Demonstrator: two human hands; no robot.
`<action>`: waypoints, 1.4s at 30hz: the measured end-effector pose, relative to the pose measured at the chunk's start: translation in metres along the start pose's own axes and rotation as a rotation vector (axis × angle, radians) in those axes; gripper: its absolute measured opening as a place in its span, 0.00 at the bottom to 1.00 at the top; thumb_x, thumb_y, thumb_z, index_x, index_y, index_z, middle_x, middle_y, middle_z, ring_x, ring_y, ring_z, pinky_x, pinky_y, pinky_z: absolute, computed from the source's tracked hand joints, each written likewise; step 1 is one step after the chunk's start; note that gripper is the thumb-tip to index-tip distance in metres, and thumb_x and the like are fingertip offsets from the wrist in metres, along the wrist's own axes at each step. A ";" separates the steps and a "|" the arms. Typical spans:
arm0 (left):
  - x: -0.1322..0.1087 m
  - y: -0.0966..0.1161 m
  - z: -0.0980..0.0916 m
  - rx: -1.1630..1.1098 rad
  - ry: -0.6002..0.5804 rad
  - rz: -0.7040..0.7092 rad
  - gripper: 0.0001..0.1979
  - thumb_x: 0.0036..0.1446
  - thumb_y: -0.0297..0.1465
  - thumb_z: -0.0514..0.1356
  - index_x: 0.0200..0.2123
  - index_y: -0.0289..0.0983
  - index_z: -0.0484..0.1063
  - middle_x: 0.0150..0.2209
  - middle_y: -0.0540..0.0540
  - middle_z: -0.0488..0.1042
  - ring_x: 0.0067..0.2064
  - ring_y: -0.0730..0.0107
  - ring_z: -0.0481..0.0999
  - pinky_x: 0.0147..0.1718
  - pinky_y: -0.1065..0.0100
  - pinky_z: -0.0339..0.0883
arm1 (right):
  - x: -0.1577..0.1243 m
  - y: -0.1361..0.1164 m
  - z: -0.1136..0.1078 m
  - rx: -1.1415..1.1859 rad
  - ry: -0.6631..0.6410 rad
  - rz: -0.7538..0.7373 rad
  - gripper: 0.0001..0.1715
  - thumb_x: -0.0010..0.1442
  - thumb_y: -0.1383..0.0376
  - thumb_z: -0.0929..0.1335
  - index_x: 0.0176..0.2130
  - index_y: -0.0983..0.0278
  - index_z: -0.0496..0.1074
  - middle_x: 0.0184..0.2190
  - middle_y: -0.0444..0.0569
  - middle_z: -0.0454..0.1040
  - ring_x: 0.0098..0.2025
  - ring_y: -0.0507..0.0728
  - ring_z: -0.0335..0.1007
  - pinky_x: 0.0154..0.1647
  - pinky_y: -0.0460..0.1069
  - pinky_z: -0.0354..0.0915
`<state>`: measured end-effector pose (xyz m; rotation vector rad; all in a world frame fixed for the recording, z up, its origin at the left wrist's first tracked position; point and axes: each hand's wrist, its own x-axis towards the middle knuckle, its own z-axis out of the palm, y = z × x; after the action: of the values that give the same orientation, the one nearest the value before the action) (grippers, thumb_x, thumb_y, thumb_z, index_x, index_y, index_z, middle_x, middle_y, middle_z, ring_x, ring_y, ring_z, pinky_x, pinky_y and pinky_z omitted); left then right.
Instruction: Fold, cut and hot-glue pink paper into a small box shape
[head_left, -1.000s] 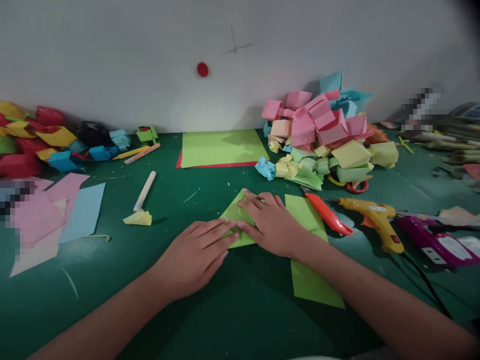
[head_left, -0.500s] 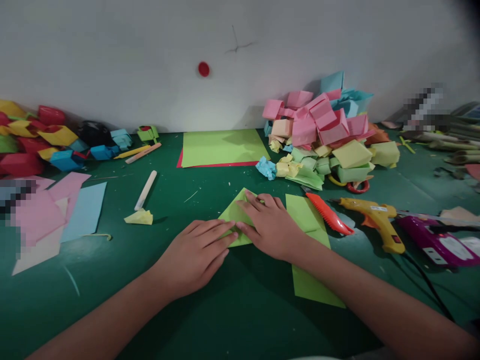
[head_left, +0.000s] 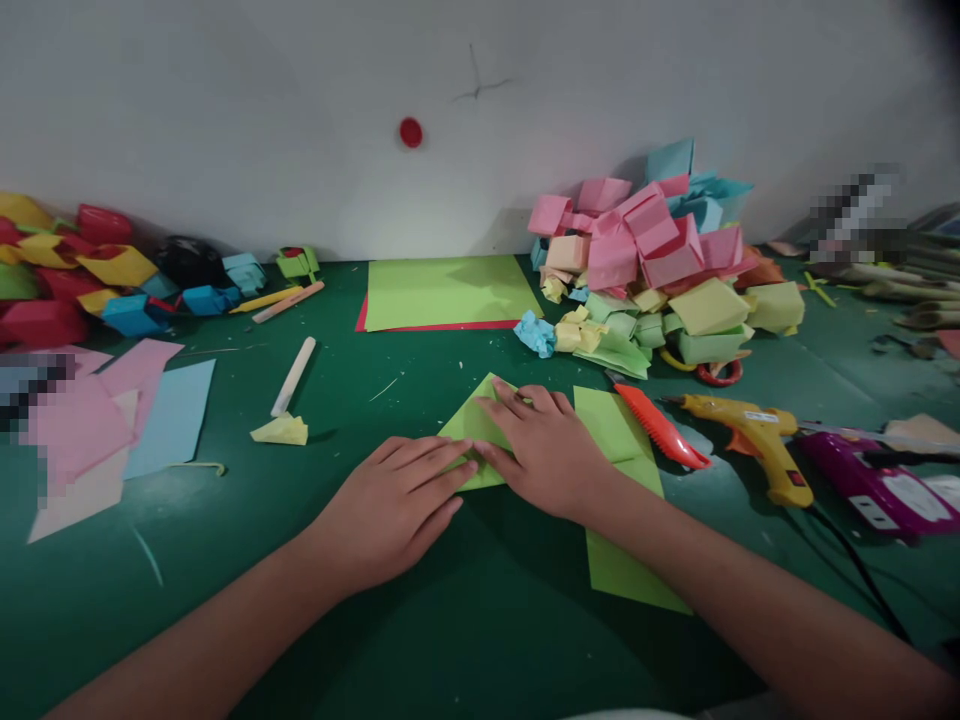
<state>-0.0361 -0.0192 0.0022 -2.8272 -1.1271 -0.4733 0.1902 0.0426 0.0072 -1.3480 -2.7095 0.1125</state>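
A light green sheet of paper (head_left: 471,418), folded to a point at its far end, lies on the green table in front of me. My left hand (head_left: 401,505) rests at its left side, fingers stretched out and the tips on the paper near its middle. From the right, my right hand (head_left: 551,450) presses on the same sheet with fingers spread and thumb close to the left fingertips. Part of the paper is hidden beneath both hands. Another creased green sheet (head_left: 626,555) lies partly under my right forearm.
On the right are an orange utility knife (head_left: 660,425), a yellow glue gun (head_left: 757,440), a purple power strip (head_left: 881,485) and scissors (head_left: 720,373) by a heap of folded paper (head_left: 637,245). Green sheets (head_left: 450,290) lie by the wall. A whitish stick (head_left: 293,377) and paper pieces (head_left: 169,420) are left.
The view has shifted very slightly. Both hands stay on the folded green paper in nearly the same position, and nothing has been taken up or let go.
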 end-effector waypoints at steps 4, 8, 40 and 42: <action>0.000 0.000 0.001 -0.009 0.005 -0.009 0.19 0.72 0.30 0.51 0.60 0.39 0.72 0.60 0.41 0.75 0.60 0.55 0.75 0.55 0.54 0.71 | 0.001 -0.001 -0.001 -0.009 -0.012 0.008 0.35 0.74 0.51 0.55 0.69 0.68 0.61 0.72 0.57 0.57 0.64 0.70 0.58 0.60 0.64 0.58; 0.000 -0.001 0.002 -0.013 0.013 -0.011 0.19 0.72 0.30 0.51 0.61 0.40 0.72 0.59 0.42 0.76 0.60 0.55 0.75 0.55 0.55 0.71 | 0.001 0.000 -0.001 -0.013 -0.020 0.010 0.36 0.73 0.51 0.55 0.69 0.69 0.59 0.72 0.57 0.56 0.64 0.70 0.57 0.60 0.64 0.58; -0.003 -0.002 0.002 0.039 0.047 -0.043 0.15 0.70 0.29 0.53 0.53 0.38 0.77 0.53 0.41 0.80 0.52 0.57 0.79 0.47 0.57 0.72 | 0.002 -0.008 0.003 -0.075 -0.012 0.041 0.40 0.73 0.49 0.54 0.70 0.73 0.57 0.71 0.61 0.58 0.64 0.72 0.57 0.59 0.65 0.57; -0.003 -0.002 0.002 0.039 0.058 -0.047 0.16 0.70 0.28 0.53 0.53 0.38 0.78 0.53 0.41 0.80 0.51 0.57 0.79 0.47 0.57 0.73 | 0.002 -0.009 0.002 -0.081 -0.016 0.044 0.39 0.74 0.49 0.54 0.70 0.73 0.57 0.71 0.61 0.58 0.64 0.72 0.57 0.59 0.65 0.57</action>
<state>-0.0384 -0.0194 -0.0006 -2.7404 -1.1815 -0.5278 0.1820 0.0388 0.0062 -1.4344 -2.7261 0.0176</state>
